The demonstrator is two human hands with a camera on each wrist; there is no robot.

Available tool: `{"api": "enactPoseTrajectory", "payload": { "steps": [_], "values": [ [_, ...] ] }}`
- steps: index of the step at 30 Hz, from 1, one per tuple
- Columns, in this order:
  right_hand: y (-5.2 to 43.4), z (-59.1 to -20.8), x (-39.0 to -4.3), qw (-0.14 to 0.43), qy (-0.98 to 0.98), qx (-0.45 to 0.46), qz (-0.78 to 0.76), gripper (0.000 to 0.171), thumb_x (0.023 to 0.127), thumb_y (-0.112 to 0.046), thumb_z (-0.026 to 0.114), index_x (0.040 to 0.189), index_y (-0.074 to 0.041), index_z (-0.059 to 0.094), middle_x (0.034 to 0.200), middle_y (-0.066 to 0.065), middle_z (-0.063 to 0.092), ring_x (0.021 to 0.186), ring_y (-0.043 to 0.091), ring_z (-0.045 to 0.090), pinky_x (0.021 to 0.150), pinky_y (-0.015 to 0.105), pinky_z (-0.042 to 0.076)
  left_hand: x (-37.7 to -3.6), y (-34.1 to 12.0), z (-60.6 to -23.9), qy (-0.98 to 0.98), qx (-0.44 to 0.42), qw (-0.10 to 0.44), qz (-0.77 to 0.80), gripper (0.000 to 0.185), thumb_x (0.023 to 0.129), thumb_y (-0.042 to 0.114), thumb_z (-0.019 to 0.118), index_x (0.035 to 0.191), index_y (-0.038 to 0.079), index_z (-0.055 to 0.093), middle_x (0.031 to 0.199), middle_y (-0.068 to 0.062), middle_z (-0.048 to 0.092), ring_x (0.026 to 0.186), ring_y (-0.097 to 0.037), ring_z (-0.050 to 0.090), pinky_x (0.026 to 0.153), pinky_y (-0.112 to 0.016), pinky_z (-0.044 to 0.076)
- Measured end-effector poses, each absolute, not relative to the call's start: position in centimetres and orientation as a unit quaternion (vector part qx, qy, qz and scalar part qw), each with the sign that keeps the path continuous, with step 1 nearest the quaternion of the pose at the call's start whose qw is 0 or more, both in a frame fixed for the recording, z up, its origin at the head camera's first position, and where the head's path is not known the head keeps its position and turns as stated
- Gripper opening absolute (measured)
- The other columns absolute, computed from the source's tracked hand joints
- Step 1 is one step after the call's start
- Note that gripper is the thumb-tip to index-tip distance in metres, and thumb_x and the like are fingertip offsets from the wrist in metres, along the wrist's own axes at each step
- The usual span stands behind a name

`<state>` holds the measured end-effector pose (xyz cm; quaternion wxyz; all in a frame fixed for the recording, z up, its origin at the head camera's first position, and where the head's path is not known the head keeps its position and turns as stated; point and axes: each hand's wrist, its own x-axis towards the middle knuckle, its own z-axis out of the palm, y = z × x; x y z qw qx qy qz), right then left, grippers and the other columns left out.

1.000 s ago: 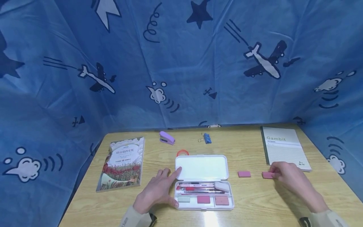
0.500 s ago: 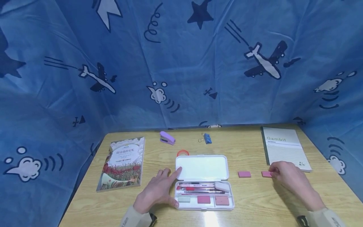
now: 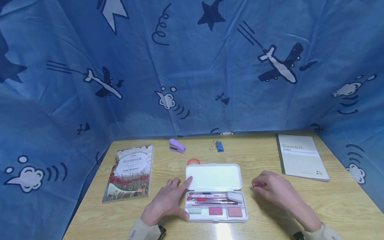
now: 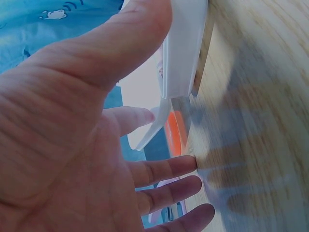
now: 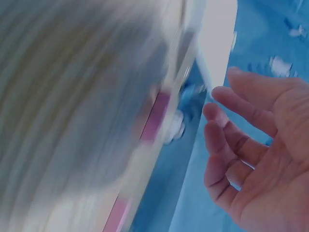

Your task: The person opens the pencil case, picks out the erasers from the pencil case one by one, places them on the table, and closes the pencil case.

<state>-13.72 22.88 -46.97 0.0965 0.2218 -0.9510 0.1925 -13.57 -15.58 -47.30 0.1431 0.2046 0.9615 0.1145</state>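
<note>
Now my right hand (image 3: 274, 190) sits right of centre, fingertips curled, pinching a pink eraser (image 3: 257, 184); it has moved left from the notebook (image 3: 301, 156).

The light wooden table top (image 3: 168, 163) looks smooth with a faint sheen (a glare patch near the front); the white plastic pencil case (image 3: 213, 176) is glossy; the blue printed cloth backdrop (image 3: 192, 66) hangs matt and creased.

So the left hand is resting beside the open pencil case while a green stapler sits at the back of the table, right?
Not quite: the stapler is purple, not green, as the head view shows. The left hand does rest beside the open pencil case, and the stapler sits at the back of the table.
</note>
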Motion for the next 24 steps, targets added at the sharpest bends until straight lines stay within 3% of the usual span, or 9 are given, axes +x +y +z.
{"api": "enactPoseTrajectory", "payload": {
  "steps": [4,10,16,24],
  "values": [
    [20.0,-46.8,-13.1,0.072,-0.946,0.259,0.181,0.020,0.077,-0.016,0.085,0.096,-0.017,0.079,0.091,-0.006,0.072,0.081,0.011,0.067,0.070,0.029,0.058,-13.6,-15.6,-47.3,0.962,0.204,0.143,0.115,0.134,0.053,0.059,0.092,0.163,0.029,0.022,0.147,-0.020,0.046,0.126,-0.036,0.047,0.096,-0.055,0.052],
    [17.3,-47.1,-12.8,0.056,-0.954,0.265,0.129,0.020,0.070,-0.023,0.089,0.085,-0.023,0.076,0.080,-0.012,0.067,0.072,0.004,0.056,0.061,0.023,0.049,-13.6,-15.7,-47.3,0.962,0.202,0.144,0.118,0.134,0.052,0.059,0.092,0.163,0.029,0.023,0.147,-0.020,0.046,0.126,-0.035,0.047,0.096,-0.054,0.052],
    [16.1,-47.5,-12.8,0.074,-0.959,0.259,0.088,0.028,0.063,-0.020,0.093,0.076,-0.021,0.068,0.070,-0.012,0.057,0.065,0.006,0.048,0.056,0.021,0.041,-13.6,-15.6,-47.3,0.962,0.198,0.145,0.119,0.133,0.053,0.057,0.093,0.163,0.029,0.023,0.148,-0.020,0.046,0.126,-0.034,0.047,0.098,-0.053,0.052],
    [15.6,-47.3,-12.7,0.107,-0.957,0.260,0.066,0.021,0.070,-0.016,0.088,0.071,-0.020,0.067,0.066,-0.011,0.059,0.063,0.007,0.050,0.057,0.023,0.044,-13.6,-15.5,-47.4,0.962,0.192,0.151,0.120,0.132,0.054,0.057,0.093,0.163,0.028,0.024,0.148,-0.020,0.046,0.127,-0.035,0.047,0.098,-0.054,0.051]
  ]
}}
